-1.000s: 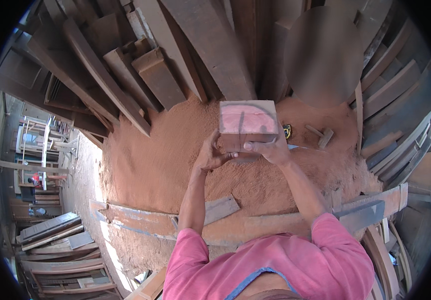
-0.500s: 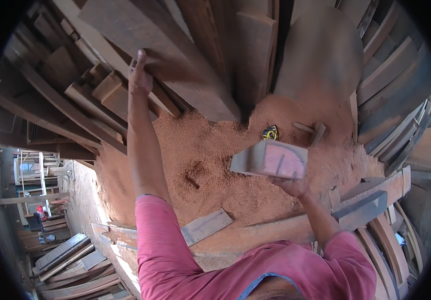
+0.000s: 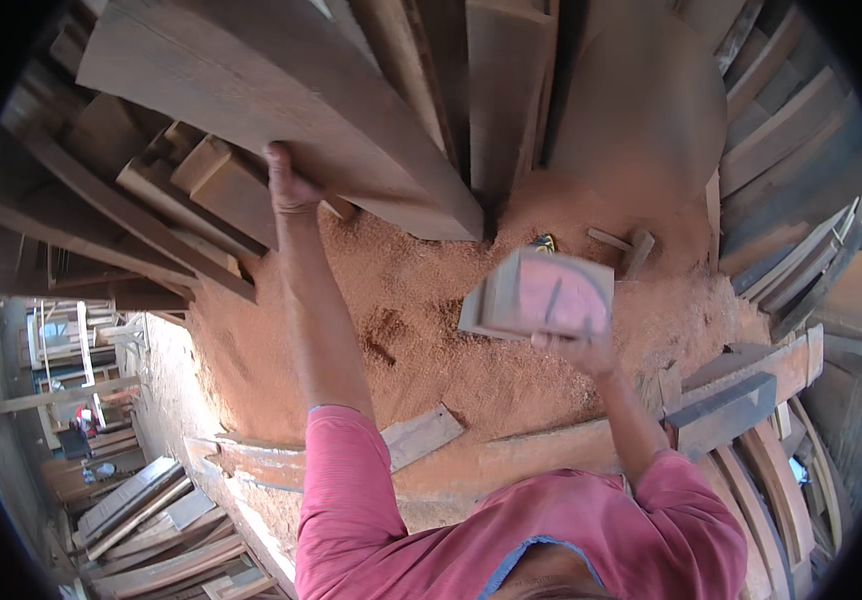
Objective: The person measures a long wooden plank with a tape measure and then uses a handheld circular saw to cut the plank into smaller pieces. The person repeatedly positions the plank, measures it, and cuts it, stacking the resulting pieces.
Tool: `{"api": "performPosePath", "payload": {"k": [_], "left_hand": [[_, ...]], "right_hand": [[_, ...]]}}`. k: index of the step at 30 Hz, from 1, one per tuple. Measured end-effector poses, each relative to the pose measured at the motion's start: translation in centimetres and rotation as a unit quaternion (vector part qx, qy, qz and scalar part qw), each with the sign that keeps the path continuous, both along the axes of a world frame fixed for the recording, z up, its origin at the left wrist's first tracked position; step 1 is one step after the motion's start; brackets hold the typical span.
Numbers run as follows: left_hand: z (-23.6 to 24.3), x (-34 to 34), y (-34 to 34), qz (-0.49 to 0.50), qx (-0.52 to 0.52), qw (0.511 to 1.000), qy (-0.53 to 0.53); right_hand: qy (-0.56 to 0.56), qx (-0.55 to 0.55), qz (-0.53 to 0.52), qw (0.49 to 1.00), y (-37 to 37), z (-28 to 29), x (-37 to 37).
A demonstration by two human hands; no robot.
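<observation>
My left hand point(image 3: 295, 190) grips the lower edge of a thick, wide wooden plank point(image 3: 281, 85), its thumb showing and its other fingers hidden by the wood. The plank leans at a slant, its near end in the sawdust. My right hand point(image 3: 581, 350) holds a wooden block point(image 3: 491, 302) from its near side, fingers partly hidden. A pink patch and a dark curved line mark the block's upper face. Just past the block a yellow and black tape measure point(image 3: 546, 242) is partly covered by it.
Reddish sawdust point(image 3: 401, 370) covers the ground between my arms. Upright boards point(image 3: 506, 100) stand along the far side, and more planks lean at left and right. A low wooden beam point(image 3: 511, 460) runs across near me. Small sticks point(image 3: 637, 252) lie by the tape measure.
The plank has swung left and nearer, turning its broad face more into view. My left hand has come lower on it. The block has tilted and risen slightly, covering more of the tape measure.
</observation>
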State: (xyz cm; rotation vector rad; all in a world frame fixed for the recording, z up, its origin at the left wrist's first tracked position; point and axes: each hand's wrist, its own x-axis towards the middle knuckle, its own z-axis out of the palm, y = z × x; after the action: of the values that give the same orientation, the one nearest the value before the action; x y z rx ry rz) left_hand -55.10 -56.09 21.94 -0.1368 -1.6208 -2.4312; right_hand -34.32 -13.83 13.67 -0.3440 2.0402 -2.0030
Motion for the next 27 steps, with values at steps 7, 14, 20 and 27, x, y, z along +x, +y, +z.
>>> {"api": "performPosePath", "payload": {"k": [7, 14, 20, 27], "left_hand": [[1.2, 1.3, 1.5, 0.012, -0.024, 0.999, 0.025], [0.3, 2.6, 2.1, -0.027, -0.026, 0.999, 0.036], [-0.1, 2.3, 2.7, 0.012, -0.008, 0.998, 0.056], [1.4, 1.2, 5.0, 0.370, -0.535, 0.759, -0.031]], "right_hand": [[0.042, -0.153, -0.174, 0.972, -2.0, 9.4, -5.3], [0.192, -0.144, -0.261, 0.935, -1.5, 13.9, -10.5], [0.174, 0.229, -0.244, 0.926, -5.7, 7.0, -20.8], [0.042, 0.431, -0.091, 0.897, -5.9, -1.7, -17.4]]}}
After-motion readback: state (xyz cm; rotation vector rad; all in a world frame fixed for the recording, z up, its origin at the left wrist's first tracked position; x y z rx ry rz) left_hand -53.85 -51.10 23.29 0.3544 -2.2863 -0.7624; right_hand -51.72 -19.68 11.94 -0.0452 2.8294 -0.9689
